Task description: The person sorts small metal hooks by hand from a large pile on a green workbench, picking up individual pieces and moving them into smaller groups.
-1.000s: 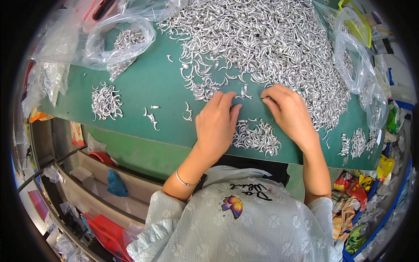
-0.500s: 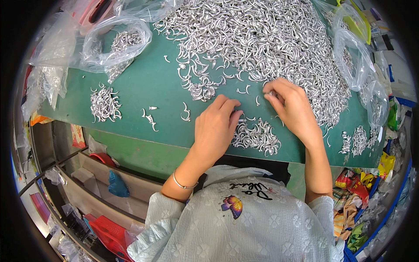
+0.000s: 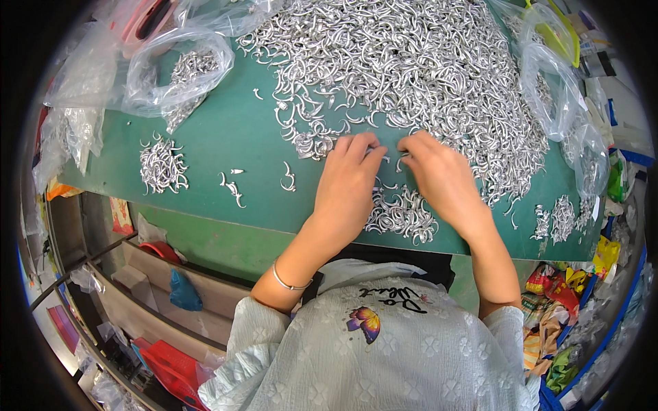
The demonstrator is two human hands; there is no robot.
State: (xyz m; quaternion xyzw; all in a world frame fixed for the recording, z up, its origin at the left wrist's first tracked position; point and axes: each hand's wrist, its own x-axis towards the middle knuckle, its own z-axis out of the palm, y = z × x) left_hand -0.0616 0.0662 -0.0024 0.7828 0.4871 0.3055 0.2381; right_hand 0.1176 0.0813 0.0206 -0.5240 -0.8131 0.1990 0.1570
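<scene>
A large heap of small curved silver metal pieces [image 3: 404, 61] covers the far middle and right of the green table [image 3: 226, 144]. My left hand [image 3: 347, 181] is closed at the heap's near edge, a bit of silver metal piece [image 3: 371, 150] showing between thumb and fingers. Close beside it, my right hand [image 3: 442, 179] has its fingers curled together over the table, and what they hold is hidden. Between my wrists lies a smaller pile of the same pieces [image 3: 404, 216], near the table's front edge.
Another small pile [image 3: 163, 164] sits at the left, with a few loose pieces [image 3: 233, 188] beside it. Clear plastic bags [image 3: 179, 72] holding metal pieces lie at the far left and at the right [image 3: 558, 89]. Little heaps [image 3: 563, 219] stand at the right front corner.
My right hand has moved left and slightly down, closer to my left hand. My left hand has shifted a little to the right and away from me.
</scene>
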